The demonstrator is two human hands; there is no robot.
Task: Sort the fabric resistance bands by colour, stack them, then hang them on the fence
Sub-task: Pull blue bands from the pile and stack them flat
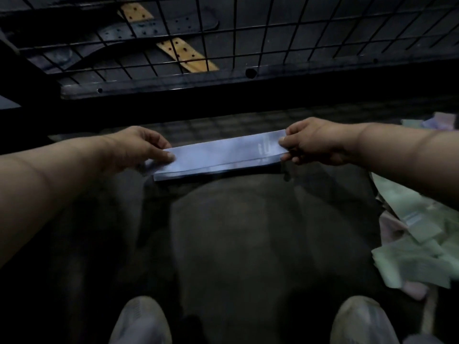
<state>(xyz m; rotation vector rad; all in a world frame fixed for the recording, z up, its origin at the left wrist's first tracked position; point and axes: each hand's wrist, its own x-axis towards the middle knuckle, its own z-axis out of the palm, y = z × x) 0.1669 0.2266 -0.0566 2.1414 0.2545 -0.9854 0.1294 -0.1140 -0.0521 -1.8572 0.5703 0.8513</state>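
Both forearms [62, 175] reach forward. The left hand [139, 147] and right hand [315, 142] each pinch one end of the pale blue band stack [218, 157], holding it level over the dark floor in front of the wire fence [223, 45]. Blue looks stacked, so hanging it probably comes next. Green bands [417, 244] lie heaped at right.

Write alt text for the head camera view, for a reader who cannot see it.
Two hands, the left hand and the right hand, pinch the ends of a flat stack of pale blue bands, held out in dim light before a black wire fence. Loose green bands lie in a heap at the far right.
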